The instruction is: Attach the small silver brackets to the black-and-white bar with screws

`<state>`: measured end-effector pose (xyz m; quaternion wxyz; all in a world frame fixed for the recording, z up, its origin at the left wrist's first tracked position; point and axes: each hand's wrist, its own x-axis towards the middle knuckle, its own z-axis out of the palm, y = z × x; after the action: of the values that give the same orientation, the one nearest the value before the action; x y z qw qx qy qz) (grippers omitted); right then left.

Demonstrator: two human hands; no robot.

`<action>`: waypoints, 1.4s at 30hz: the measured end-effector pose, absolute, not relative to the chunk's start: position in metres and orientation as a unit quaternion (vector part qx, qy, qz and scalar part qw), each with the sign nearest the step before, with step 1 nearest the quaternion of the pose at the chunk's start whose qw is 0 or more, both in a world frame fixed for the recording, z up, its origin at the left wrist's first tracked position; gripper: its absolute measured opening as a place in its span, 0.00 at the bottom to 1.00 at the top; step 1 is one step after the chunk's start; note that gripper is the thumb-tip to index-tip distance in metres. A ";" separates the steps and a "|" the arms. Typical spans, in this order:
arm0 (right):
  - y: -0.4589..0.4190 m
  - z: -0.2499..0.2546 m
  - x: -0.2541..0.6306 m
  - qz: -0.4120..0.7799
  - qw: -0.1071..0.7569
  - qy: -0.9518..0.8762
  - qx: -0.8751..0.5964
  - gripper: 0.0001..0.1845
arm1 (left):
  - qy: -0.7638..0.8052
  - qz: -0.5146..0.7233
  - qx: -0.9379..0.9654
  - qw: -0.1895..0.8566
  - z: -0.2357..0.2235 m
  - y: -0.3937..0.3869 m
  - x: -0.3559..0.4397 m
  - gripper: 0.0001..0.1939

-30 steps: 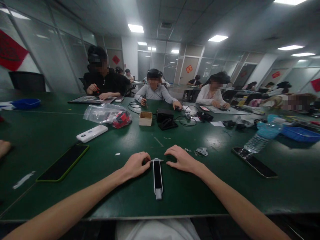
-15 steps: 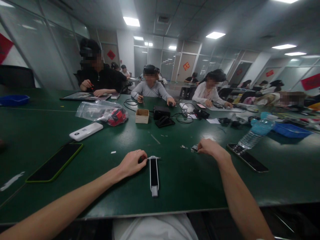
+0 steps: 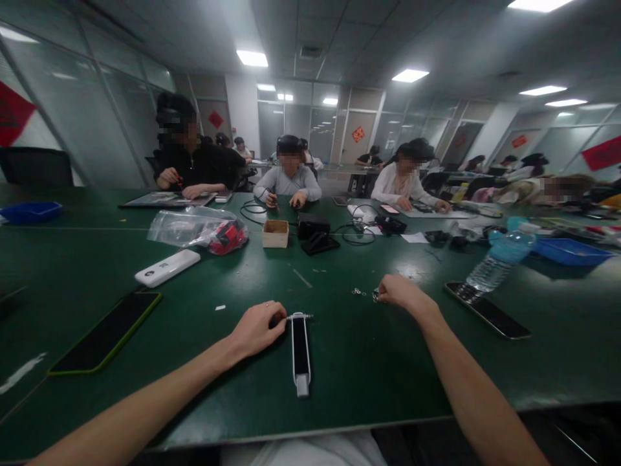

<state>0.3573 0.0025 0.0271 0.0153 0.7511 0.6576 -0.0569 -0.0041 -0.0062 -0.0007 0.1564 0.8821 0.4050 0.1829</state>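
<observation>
A narrow white and black bar-shaped device [image 3: 301,349] lies on the green table [image 3: 369,362] in front of me, with a thin metal pin across its far end. My left hand [image 3: 257,328] is closed, its fingertips pinching the left end of that pin. My right hand [image 3: 400,289] rests further right and back, fingers curled over a small heap of tiny metal parts [image 3: 376,294]; what it grips is too small to name. A few loose metal bits [image 3: 358,292] lie just left of it.
A green-edged phone [image 3: 104,331] and a white power bank [image 3: 167,267] lie left. A plastic bag with a red item [image 3: 198,228], a small box [image 3: 275,233] and cables sit mid-table. A black phone [image 3: 488,310], a water bottle [image 3: 499,259] and a blue tray [image 3: 575,251] are right. Several people work opposite.
My right hand left the device's far end and moved right and back to the small metal parts. My left hand stayed at the pin.
</observation>
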 end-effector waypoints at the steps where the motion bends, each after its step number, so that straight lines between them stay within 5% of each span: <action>1: 0.003 0.027 0.356 -0.060 0.021 0.657 0.752 0.04 | 0.405 0.184 0.882 0.156 -0.001 -0.006 -0.004 0.09; 27: -0.002 0.041 0.371 -0.146 0.044 0.664 0.732 0.08 | 0.401 0.178 0.885 0.153 -0.001 -0.006 -0.003 0.09; 42: 0.006 0.030 0.367 -0.081 0.117 0.630 0.764 0.09 | 0.392 0.197 0.887 0.146 -0.007 -0.004 -0.004 0.06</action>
<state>0.3669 0.0064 0.0300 0.1165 0.7637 0.6297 -0.0813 -0.0044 -0.0044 -0.0070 0.1462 0.8867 0.3918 0.1971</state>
